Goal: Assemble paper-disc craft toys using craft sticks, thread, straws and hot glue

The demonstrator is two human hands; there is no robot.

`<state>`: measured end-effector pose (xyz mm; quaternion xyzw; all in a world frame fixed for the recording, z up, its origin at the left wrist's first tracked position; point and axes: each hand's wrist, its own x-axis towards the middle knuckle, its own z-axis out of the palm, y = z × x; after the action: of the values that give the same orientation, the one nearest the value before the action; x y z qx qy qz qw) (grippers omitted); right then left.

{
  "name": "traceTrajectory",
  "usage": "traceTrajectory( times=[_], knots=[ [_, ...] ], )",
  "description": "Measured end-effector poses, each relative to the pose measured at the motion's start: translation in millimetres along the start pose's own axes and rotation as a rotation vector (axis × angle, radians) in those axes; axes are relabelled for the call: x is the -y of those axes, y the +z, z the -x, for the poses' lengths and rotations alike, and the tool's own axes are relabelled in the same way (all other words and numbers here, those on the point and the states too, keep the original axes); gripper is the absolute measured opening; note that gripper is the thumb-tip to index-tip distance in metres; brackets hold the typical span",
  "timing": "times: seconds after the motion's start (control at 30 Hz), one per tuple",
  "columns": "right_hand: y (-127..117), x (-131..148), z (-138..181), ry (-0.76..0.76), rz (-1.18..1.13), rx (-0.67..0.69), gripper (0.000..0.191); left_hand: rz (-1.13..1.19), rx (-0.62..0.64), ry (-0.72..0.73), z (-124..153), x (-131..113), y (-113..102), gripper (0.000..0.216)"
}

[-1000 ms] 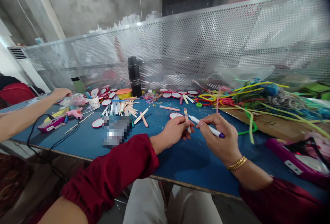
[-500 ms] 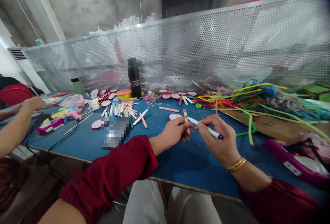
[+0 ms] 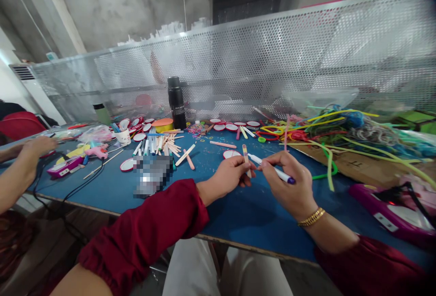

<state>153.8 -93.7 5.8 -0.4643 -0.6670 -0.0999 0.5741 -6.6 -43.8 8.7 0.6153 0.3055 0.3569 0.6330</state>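
- I see my left hand (image 3: pixel 229 177) just above the blue counter (image 3: pixel 238 216), its grip pinched on the lower end of a flat wooden craft stick (image 3: pixel 245 154) that stands nearly upright.
- My right hand (image 3: pixel 289 183) is clenched around a white marker pen (image 3: pixel 273 169) with a purple end cap. The pen's tip meets the stick just above my left fingers.
- Only the stick's end is pinched, so I judge that pressure from the pen could twist it or push it out of the grip.
- The tip sits very close to my left fingertips (image 3: pixel 250 167). A small slip could put ink on skin instead of wood.
- Both hands hang in the air without resting on the counter, which could make any line wobble.
- A red-rimmed disc (image 3: pixel 231 153) lies just behind my left hand, and loose sticks lie further back. A dropped stick could get lost among them.
- A pile of coloured pipe cleaners (image 3: pixel 340 125) spreads near my right hand. A wide elbow swing could drag strands across.
- A co-worker's hand (image 3: pixel 40 145) is well apart, at the far left.
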Motion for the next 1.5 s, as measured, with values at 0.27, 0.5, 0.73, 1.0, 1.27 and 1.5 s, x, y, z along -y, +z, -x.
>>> traceTrajectory(
  times=[0.27, 0.5, 0.73, 1.0, 1.27, 1.5],
  knots=[
    [-0.3, 3.5, -1.7, -0.007, 0.01, 0.021, 0.017, -0.005, 0.021, 0.024, -0.5, 2.2, 0.0, 0.02],
    [-0.9, 6.2, -2.7, -0.026, -0.002, 0.034, 0.018, -0.02, 0.045, 0.038, -0.4, 0.4, 0.3, 0.018],
    [-0.3, 3.6, -1.9, -0.022, -0.001, -0.001, 0.017, -0.014, 0.033, 0.025, 1.0, 0.1, 0.8, 0.014],
    [0.7, 2.5, -1.5, -0.042, 0.004, -0.015, 0.016, -0.017, 0.024, 0.023, -0.2, 0.8, 1.3, 0.014],
    [0.3, 2.0, -1.0, -0.04, 0.04, -0.023, 0.016, -0.017, 0.013, 0.02, -0.6, 0.4, 1.5, 0.015],
    [0.4, 2.6, -1.0, -0.039, 0.04, -0.033, 0.015, -0.028, 0.011, 0.002, 1.0, -3.0, 2.3, 0.013]
  ],
)
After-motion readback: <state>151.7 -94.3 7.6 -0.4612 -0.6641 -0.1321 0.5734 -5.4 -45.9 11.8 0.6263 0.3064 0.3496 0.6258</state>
